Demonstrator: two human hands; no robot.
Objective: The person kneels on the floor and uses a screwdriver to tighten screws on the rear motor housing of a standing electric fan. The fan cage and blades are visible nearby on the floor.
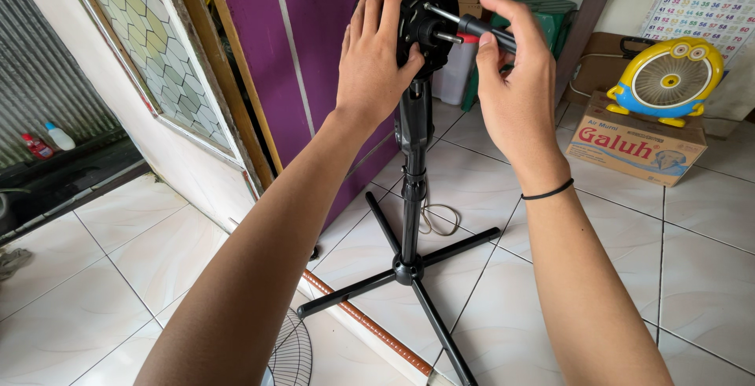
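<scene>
A black stand fan without its grille stands on a cross-shaped base [409,269], its pole [412,197] rising to the round black motor head [429,8]. My left hand [376,48] grips the left side of the motor head. My right hand [515,79] holds a screwdriver [481,30] with a black and red handle, its metal shaft pointing left at the front of the motor head beside the bare motor shaft. A black band circles my right wrist.
A purple door stands behind the fan. A wire fan grille [292,354] lies on the tiled floor at the bottom. A cardboard box [635,142] carries a small yellow and blue fan [668,79]. A green stool [543,16] is at the back; bottles sit far left.
</scene>
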